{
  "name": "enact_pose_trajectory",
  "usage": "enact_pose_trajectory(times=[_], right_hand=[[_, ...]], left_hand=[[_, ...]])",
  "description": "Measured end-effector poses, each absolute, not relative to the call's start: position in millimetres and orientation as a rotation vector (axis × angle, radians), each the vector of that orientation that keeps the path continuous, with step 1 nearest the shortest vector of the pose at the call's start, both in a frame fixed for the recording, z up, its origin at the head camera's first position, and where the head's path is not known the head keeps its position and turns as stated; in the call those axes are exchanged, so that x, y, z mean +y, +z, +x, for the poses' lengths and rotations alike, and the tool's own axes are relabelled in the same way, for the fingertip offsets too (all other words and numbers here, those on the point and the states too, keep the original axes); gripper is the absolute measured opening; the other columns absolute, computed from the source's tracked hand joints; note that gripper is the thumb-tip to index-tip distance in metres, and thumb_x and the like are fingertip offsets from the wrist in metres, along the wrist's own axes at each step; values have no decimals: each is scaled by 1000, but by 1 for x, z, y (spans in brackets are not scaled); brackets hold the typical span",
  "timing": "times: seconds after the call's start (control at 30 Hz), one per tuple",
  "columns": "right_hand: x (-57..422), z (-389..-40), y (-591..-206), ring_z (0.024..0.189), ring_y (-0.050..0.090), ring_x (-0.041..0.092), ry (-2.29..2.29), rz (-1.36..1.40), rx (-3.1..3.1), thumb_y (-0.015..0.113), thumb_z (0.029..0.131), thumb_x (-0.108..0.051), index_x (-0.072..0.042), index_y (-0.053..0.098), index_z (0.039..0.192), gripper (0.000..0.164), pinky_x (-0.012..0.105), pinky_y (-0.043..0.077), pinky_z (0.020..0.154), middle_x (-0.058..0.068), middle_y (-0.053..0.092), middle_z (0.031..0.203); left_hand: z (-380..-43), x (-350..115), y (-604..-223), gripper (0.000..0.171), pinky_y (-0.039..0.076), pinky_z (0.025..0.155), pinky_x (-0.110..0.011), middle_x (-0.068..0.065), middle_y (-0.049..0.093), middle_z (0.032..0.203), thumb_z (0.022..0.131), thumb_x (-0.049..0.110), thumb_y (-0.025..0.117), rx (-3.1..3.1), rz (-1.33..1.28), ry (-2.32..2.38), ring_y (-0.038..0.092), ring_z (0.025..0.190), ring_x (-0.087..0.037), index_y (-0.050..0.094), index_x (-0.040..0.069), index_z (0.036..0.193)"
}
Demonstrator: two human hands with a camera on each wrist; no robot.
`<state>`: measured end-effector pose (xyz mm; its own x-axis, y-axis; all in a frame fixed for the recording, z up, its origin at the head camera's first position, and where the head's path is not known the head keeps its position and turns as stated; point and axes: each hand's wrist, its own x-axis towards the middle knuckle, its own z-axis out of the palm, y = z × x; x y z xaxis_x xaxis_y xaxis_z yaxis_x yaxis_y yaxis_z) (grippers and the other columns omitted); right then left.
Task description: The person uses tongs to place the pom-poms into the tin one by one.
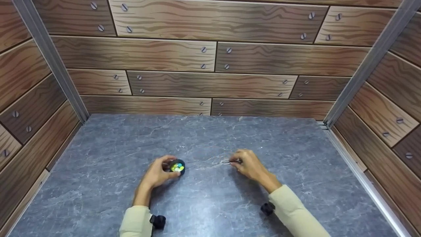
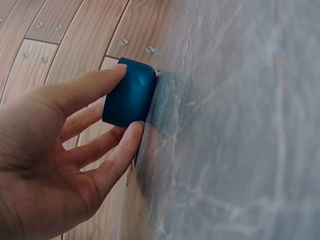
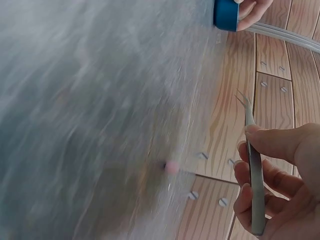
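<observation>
A small round blue-teal cup (image 2: 131, 95) sits on the table, held at its sides by the thumb and fingers of my left hand (image 1: 157, 174). Several yellow, green, white and blue bead-like pieces (image 1: 177, 167) lie inside it. To the right, my right hand (image 1: 250, 164) pinches metal tweezers (image 3: 255, 180) between thumb and fingers. Their fine bent tips stand slightly apart with nothing visible between them, pointing toward the cup. A small pink ball (image 3: 171, 166) lies on the table beyond the right hand, apart from the tweezers.
The grey marbled tabletop (image 1: 210, 138) runs back to a wood-patterned wall (image 1: 171, 54). Similar panels close both sides, with metal posts (image 1: 371, 56) at the back corners and a metal rail (image 1: 371, 191) along the right edge. Black wrist cameras (image 1: 158, 222) sit on both sleeves.
</observation>
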<state>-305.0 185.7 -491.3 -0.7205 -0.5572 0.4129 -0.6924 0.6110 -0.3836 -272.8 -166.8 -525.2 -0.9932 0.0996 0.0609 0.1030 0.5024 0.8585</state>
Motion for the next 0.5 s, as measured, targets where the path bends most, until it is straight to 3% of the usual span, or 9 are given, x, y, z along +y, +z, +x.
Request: enact_pose_trajectory(times=[0.5], right_hand=[[223,-299,-495,84,74,28,754,957,-2593,78,82,7,-1,80,93,14,37,63,77,11,77,91]], left_hand=[[-273,-165,-527,52,50,104,-56,-17,71,124,80,13,89,-2735,-143,-1558,66,118,-36,69,10,128]])
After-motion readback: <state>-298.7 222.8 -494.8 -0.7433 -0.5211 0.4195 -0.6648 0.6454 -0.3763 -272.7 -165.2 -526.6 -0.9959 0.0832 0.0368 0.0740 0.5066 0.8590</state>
